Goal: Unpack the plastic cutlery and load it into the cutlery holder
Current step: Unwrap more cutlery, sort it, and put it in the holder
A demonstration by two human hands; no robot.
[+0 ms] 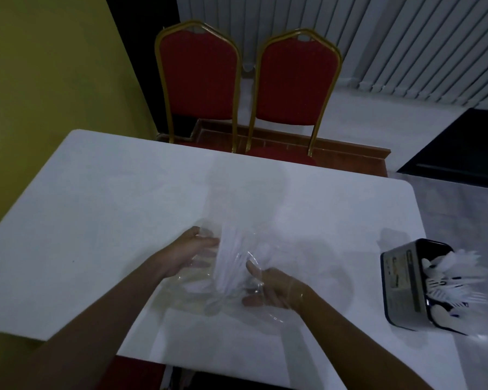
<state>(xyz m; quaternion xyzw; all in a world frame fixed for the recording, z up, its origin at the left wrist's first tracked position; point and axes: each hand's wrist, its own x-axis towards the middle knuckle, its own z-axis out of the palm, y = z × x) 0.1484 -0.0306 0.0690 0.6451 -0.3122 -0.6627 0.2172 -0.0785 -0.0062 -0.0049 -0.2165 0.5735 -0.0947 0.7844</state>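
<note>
One white surface (96,192) takes up most of the view, rounded corners, plain top. Two red padded chairs with gold frames sit side by side just past its far edge, one left (199,80) and one right (295,85).

Next down, one clear plastic bag (228,301), crinkly and see-through, is in the middle of the surface, closer to the near edge. Inside it there's a bundle of white plastic cutlery (228,263), long thin handles fanned out, way too blurry to count or say which kind.

One cutlery holder (403,291) stands at the right edge near the near-right corner, well apart from the bag. It's a dark box with a label on its side, and it's already got a bunch of white plastic pieces (457,271) sticking out the top; I can make out fork tines on a few.

Two bare hands. The left hand (189,251) has its fingers fairly straight, pressed against the left side of the bag. The right hand (273,288) is wide and cupped, thumb up, with the bag film draped over it.
</note>
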